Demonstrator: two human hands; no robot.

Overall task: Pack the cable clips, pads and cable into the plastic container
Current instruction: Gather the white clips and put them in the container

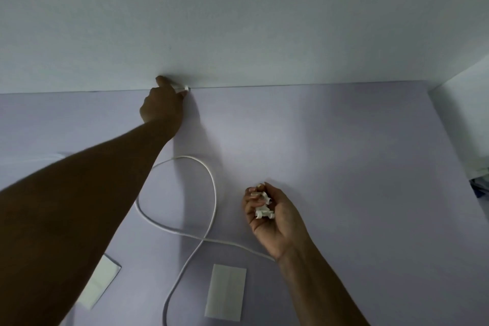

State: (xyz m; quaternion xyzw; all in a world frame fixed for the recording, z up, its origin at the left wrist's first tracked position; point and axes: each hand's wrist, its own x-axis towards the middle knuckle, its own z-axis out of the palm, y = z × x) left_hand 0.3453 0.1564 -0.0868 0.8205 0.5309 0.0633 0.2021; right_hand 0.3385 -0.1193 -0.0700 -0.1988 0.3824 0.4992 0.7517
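Two flat white pads (229, 292) lie nearest, at 6 and 7 o'clock on the lilac desk (344, 167). Between them a white cable (214, 193) loops toward the centre. At 5 o'clock the right hand (275, 217) cups a cluster of white cable clips (263, 210), fingers curled. At 10 o'clock the left hand (162, 104) pinches one clip (182, 88) where desk meets wall (238, 21).

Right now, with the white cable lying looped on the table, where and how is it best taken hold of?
Take the cable where its loop crosses itself, pinching both strands from straight above: it lies flat on the table, and one pinch there likely keeps the loop gathered. The right hand, nearest, holds clips, so it would need emptying first.
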